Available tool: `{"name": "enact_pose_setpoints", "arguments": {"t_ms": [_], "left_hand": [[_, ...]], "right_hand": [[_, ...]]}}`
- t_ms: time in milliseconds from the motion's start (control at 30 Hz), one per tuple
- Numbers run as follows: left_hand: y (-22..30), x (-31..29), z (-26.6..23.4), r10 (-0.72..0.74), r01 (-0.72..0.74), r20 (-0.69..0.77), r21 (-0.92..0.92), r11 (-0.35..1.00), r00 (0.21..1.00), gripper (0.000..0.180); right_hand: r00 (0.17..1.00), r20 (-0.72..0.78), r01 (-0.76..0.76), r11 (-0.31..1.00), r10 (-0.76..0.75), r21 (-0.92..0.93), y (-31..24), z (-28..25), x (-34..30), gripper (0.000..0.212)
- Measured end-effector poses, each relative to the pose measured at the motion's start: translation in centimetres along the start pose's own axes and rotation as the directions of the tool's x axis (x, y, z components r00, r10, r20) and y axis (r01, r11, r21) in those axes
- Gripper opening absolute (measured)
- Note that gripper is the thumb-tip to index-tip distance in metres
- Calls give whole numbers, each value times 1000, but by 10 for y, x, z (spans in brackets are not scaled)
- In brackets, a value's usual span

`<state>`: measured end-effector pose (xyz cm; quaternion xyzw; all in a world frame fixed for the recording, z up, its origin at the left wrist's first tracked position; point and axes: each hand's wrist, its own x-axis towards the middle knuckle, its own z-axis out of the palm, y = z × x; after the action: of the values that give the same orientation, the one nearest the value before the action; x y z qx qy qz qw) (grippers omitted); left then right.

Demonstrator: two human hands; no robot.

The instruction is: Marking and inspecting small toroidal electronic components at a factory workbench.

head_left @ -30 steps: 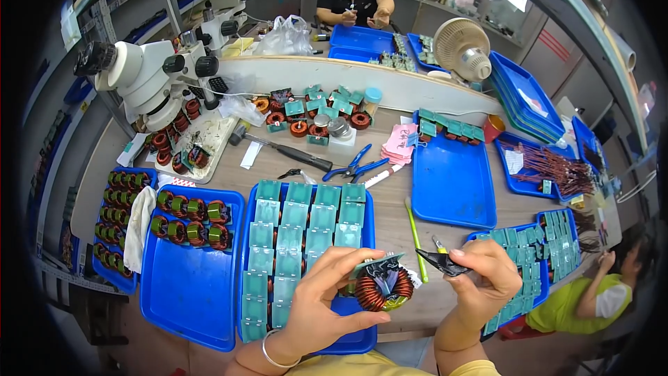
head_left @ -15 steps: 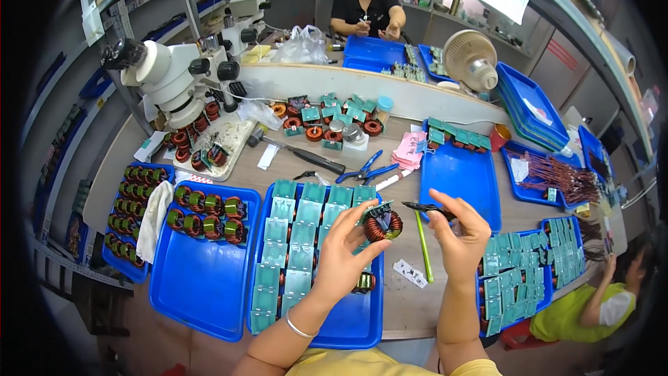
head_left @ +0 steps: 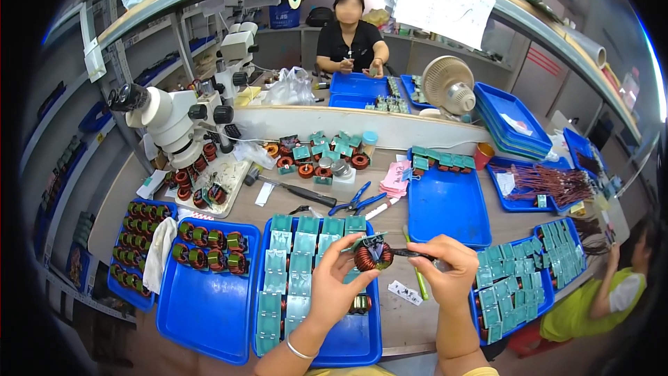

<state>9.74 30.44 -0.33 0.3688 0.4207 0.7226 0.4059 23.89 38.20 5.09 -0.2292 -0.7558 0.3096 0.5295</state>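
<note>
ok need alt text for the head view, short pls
Left hand holds a copper coil over a blue tray of teal parts, while the right hand touches a thin tool to it. Around them a bench holds a microscope.

This is an electronics assembly workshop. A long workbench (head_left: 292,209) carries blue plastic trays (head_left: 209,306) filled with copper-wound toroid coils (head_left: 209,244) and rows of teal component holders (head_left: 292,264). A stereo microscope (head_left: 170,122) stands at far left, blue-handled pliers (head_left: 358,202) lie mid-bench, a small fan (head_left: 449,87) sits far right, and a second person (head_left: 351,38) works at the far bench.
</note>
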Motion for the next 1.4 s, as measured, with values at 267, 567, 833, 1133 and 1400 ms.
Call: {"name": "enact_pose_setpoints", "arguments": {"t_ms": [267,567,833,1133,1400], "left_hand": [[13,-14,-2,184,-186,26,178,966,983,60],[23,-18,-3,340,-343,89,442,829,936,59],[25,-20,-3,372,-380,116,476,793,921,59],[28,-18,-3,383,-424,195,546,722,903,63],[28,-17,-1,377,-397,150,521,756,914,61]], "right_hand": [[996,-2,92,995,-92,42,-13,-4,-10,16],[978,106,183,983,-180,-20,-21,-5,-13,28],[977,68,206,977,-202,-54,-18,4,-15,17],[943,180,301,949,-281,-98,-18,-5,-13,32],[945,174,296,949,-276,-107,-18,-6,-12,31]]}}
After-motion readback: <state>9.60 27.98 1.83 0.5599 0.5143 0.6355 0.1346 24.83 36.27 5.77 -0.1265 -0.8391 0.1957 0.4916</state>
